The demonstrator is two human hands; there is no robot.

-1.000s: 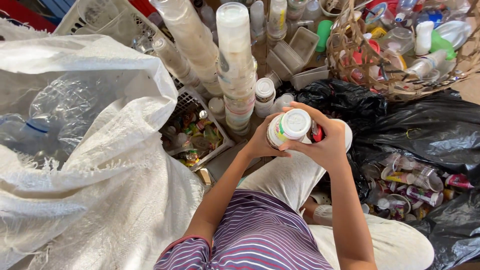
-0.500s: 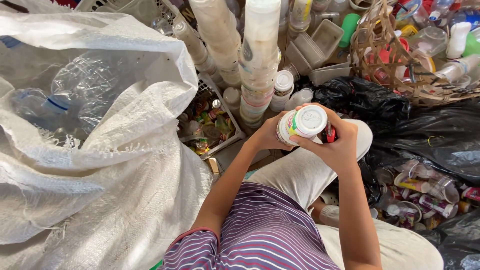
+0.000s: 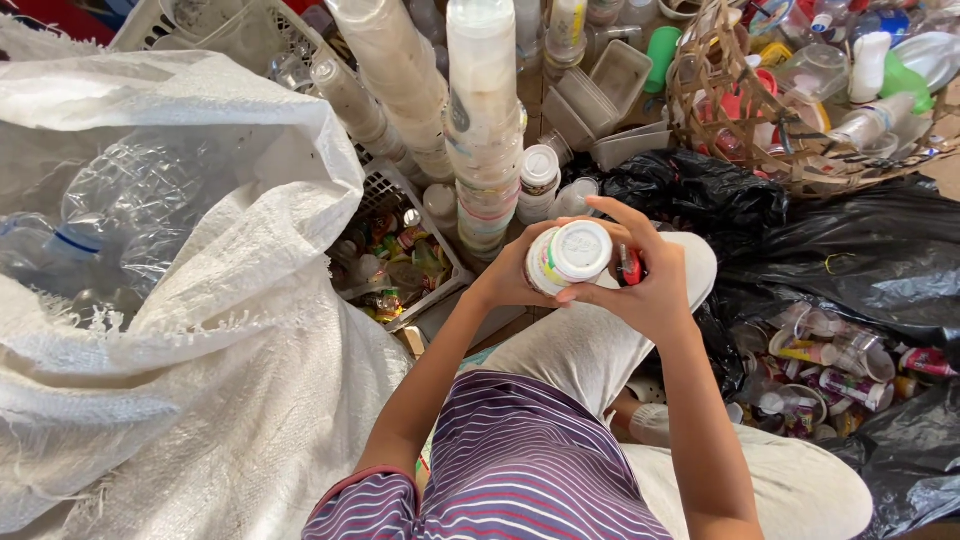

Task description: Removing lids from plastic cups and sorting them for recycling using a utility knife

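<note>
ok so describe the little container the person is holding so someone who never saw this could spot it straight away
Start at the big white woven sack on one side and the black bags on the other; between them, above the person's knee, both hands meet. The left hand and right hand clasp a small white plastic bottle with a round white lid facing the camera. Unlike the tall cup stacks behind it, it is single, off the floor and held.
</note>
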